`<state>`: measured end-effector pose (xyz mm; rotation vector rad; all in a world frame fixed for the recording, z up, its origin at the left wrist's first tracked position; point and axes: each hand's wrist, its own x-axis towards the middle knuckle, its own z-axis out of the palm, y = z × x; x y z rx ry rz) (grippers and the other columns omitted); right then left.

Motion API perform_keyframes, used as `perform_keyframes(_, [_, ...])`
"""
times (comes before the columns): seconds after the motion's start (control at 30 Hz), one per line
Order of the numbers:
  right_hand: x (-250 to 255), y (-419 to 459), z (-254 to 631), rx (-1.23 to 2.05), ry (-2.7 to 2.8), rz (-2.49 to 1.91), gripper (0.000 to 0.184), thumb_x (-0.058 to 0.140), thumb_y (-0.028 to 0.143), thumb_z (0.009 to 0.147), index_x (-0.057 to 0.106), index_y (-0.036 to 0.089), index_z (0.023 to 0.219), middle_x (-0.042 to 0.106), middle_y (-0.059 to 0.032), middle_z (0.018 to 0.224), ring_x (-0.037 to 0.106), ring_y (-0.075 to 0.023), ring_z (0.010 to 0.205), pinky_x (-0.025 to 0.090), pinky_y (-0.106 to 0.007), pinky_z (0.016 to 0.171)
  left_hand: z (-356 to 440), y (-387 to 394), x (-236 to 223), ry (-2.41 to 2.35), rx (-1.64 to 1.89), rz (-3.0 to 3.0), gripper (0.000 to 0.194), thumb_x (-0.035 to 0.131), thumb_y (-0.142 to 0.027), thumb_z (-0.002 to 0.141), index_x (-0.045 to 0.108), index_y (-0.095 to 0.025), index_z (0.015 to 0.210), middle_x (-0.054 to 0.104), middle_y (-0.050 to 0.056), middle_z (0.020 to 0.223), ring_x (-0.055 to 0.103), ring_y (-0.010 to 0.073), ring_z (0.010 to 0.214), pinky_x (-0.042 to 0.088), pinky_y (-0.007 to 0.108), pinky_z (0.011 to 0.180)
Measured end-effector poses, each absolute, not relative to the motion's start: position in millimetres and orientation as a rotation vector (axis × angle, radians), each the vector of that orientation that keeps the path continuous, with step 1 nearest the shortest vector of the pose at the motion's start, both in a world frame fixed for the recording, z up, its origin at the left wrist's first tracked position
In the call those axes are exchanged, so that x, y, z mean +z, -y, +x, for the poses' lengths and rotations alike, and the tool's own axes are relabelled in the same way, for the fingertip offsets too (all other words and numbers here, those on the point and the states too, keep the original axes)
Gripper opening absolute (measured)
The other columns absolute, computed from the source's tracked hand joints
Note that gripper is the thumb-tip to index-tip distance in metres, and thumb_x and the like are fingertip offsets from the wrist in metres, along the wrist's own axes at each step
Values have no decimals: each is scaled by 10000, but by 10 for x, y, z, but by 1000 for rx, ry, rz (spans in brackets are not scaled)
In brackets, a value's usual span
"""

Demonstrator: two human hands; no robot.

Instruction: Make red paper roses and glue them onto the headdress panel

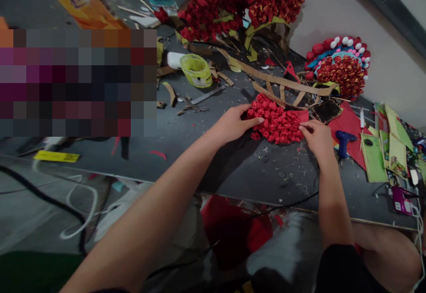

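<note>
A panel covered in crumpled red paper flowers [276, 120] lies on the dark table in front of me. My left hand [237, 126] grips its left end, thumb on top of the flowers and fingers behind the edge. At the panel's right end my right hand [316, 136] has thumb and forefinger pinched together against the edge. Whether a small loose piece is between those fingertips is too small to tell. A flat strip of bare red [302, 115] shows at the panel's upper right corner. Just behind the panel lies a ladder-like cardboard frame [282, 80].
A blue glue gun [346, 142] rests on red sheet material right of my right hand. Beyond stand red flower-covered pieces [213, 6] and a round decorated headpiece [342, 69]. A yellow tape roll or cup [198, 71], cardboard scraps and a purple box [401, 200] are also there.
</note>
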<state>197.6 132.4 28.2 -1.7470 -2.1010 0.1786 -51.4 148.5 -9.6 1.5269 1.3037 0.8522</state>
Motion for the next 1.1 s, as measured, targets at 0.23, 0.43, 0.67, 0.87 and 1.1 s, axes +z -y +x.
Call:
perform_keyframes(0.23, [279, -1452, 1913, 158, 2095, -1885, 125, 628, 186, 725, 750, 210, 732, 731, -52, 769, 660, -202, 711, 494, -342, 722, -518, -1492, -95, -1320, 830, 1516, 274, 598, -431, 733, 606, -160, 773, 600, 14, 745, 525, 185, 721, 405, 314, 706])
perform_keyframes(0.43, [407, -1565, 1808, 236, 2120, -2107, 113, 661, 155, 695, 764, 201, 684, 740, -68, 719, 674, -226, 701, 488, -328, 711, -517, -1483, -59, -1346, 787, 1501, 266, 595, -423, 729, 580, -159, 702, 554, 0, 680, 482, 161, 661, 380, 295, 662])
perform_keyframes(0.67, [507, -1561, 1817, 313, 2119, -2186, 119, 654, 188, 719, 768, 183, 753, 749, -79, 772, 689, -211, 769, 488, -290, 751, -518, -1486, -36, -1317, 780, 1504, 274, 586, -419, 736, 576, -145, 729, 537, -13, 681, 466, 145, 664, 362, 272, 657])
perform_keyframes(0.87, [532, -1281, 1955, 280, 1835, -2070, 184, 622, 231, 766, 751, 182, 888, 750, -80, 882, 692, -222, 827, 505, -342, 798, -511, -1477, -39, -1269, 839, 1485, 248, 601, -395, 724, 575, -149, 740, 569, 1, 726, 493, 152, 690, 385, 286, 695])
perform_keyframes(1.1, [408, -849, 1216, 232, 2183, -1575, 208, 526, 168, 860, 719, 173, 936, 725, -66, 929, 668, -162, 825, 507, -275, 792, -489, -1488, -73, -1196, 876, 1353, 330, 658, -416, 663, 604, -131, 820, 617, 20, 786, 535, 176, 737, 412, 306, 722])
